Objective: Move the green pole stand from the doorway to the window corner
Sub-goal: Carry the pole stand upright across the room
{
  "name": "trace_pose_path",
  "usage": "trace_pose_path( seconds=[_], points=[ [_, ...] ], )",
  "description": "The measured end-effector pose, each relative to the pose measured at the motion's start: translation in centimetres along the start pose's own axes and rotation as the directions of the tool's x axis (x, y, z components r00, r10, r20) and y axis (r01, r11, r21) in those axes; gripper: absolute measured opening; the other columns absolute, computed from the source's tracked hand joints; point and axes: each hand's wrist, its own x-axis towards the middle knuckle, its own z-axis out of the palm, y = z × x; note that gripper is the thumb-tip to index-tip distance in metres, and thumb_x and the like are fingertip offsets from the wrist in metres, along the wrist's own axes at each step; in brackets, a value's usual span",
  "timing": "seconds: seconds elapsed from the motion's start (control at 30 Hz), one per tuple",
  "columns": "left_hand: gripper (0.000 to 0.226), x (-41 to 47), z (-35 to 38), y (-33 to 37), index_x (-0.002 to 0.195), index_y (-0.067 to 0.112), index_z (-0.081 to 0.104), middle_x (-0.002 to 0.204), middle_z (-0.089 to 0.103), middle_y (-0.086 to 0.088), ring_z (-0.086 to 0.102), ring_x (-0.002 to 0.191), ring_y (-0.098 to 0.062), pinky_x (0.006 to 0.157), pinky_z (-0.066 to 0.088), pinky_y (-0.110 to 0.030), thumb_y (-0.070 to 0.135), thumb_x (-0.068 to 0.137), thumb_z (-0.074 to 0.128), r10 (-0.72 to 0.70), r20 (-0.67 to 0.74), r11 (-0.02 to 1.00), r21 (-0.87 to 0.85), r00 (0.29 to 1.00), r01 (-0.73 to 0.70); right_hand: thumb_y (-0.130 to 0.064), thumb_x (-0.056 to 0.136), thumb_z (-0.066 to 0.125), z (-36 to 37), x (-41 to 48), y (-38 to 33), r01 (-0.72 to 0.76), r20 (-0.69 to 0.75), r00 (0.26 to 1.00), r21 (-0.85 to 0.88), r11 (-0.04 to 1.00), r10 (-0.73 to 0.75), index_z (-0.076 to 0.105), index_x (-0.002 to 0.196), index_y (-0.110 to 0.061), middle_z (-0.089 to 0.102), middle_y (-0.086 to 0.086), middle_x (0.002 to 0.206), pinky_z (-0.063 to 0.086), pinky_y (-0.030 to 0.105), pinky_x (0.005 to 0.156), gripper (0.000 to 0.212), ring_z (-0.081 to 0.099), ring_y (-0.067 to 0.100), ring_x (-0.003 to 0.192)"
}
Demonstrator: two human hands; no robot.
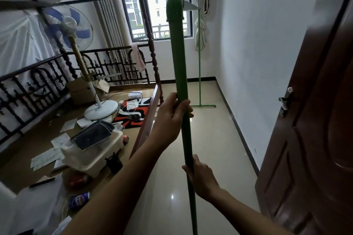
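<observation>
The green pole stand (178, 53) rises right in front of me, its near upright running from the bottom edge up to an elbow joint at the top. A top bar leads away to its far upright (199, 59), whose foot rests on the floor near the window corner. My left hand (172, 118) is wrapped around the near upright at mid height. Lower down, my right hand (203, 179) grips the same upright. The near upright's foot is out of view.
A brown wooden door (315, 139) stands open at the right. A dark-railed bed (57, 86) on the left holds a white pedestal fan (76, 47), boxes, papers and cans. The tiled floor (210, 149) runs between bed and white wall to the window (162, 5).
</observation>
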Motion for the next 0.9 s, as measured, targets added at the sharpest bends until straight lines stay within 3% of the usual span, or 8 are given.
trace_pose_path(
  seconds=[0.13, 0.33, 0.5, 0.6, 0.7, 0.9],
  points=[
    [0.013, 5.6, -0.5, -2.5, 0.101, 0.008, 0.050, 0.092, 0.064, -0.028, 0.068, 0.088, -0.032, 0.082, 0.058, -0.036, 0.018, 0.095, 0.045, -0.020, 0.006, 1.000, -0.005, 1.000, 0.020, -0.029, 0.094, 0.051, -0.3, 6.2, 0.8, 0.006, 0.012, 1.000, -0.002, 1.000, -0.006, 0.045, 0.119, -0.011, 0.057, -0.001, 0.081, 0.040, 0.012, 0.052, 0.032, 0.050, 0.003, 0.055],
    [0.018, 13.6, -1.0, -6.4, 0.105, 0.004, 0.049, 0.093, 0.064, -0.028, 0.068, 0.090, -0.032, 0.083, 0.057, -0.038, 0.019, 0.095, 0.044, -0.026, 0.016, 1.000, 0.010, 1.000, 0.025, -0.030, 0.094, 0.051, -0.4, 15.1, 2.0, -0.021, 0.013, 1.000, -0.009, 1.000, 0.021, 0.044, 0.120, -0.012, 0.067, 0.010, 0.094, 0.055, 0.025, 0.064, 0.032, 0.061, 0.016, 0.070],
    [0.011, 20.6, -2.4, -10.4, 0.101, 0.012, 0.050, 0.086, 0.064, -0.016, 0.068, 0.090, -0.030, 0.081, 0.057, -0.034, 0.020, 0.095, 0.044, -0.001, 0.033, 1.000, 0.003, 0.999, 0.000, -0.030, 0.093, 0.051, 0.3, 22.9, 2.7, -0.036, 0.013, 0.999, -0.009, 0.999, 0.036, 0.044, 0.120, -0.013, 0.068, 0.010, 0.095, 0.058, 0.029, 0.068, 0.032, 0.065, 0.019, 0.073],
    [0.006, 25.2, -3.8, -13.1, 0.096, 0.019, 0.050, 0.083, 0.063, -0.010, 0.068, 0.090, -0.032, 0.083, 0.056, -0.039, 0.020, 0.095, 0.044, 0.008, 0.052, 1.000, -0.020, 0.999, -0.007, -0.030, 0.093, 0.051, 1.1, 28.1, 2.9, -0.041, 0.011, 0.999, -0.013, 0.999, 0.041, 0.044, 0.119, -0.014, 0.066, 0.007, 0.090, 0.054, 0.026, 0.064, 0.031, 0.063, 0.018, 0.072],
    [0.009, 29.9, -5.3, -15.8, 0.099, 0.014, 0.049, 0.083, 0.062, -0.010, 0.068, 0.090, -0.032, 0.084, 0.056, -0.042, 0.021, 0.095, 0.045, 0.013, 0.072, 1.000, -0.016, 0.997, -0.012, -0.029, 0.094, 0.052, 1.8, 33.4, 2.8, -0.054, 0.015, 0.998, -0.007, 0.999, 0.054, 0.044, 0.120, -0.013, 0.063, 0.004, 0.087, 0.054, 0.023, 0.063, 0.032, 0.063, 0.017, 0.071],
    [0.005, 38.7, -7.4, -19.9, 0.095, 0.024, 0.050, 0.087, 0.062, -0.013, 0.066, 0.094, -0.034, 0.085, 0.055, -0.037, 0.020, 0.095, 0.046, 0.001, 0.120, 0.998, -0.068, 0.993, 0.007, -0.031, 0.093, 0.052, 2.5, 43.1, 2.8, -0.107, -0.008, 0.994, -0.006, 0.994, 0.107, 0.044, 0.119, -0.015, 0.068, 0.013, 0.097, 0.060, 0.038, 0.072, 0.032, 0.067, 0.025, 0.079]
  ],
)
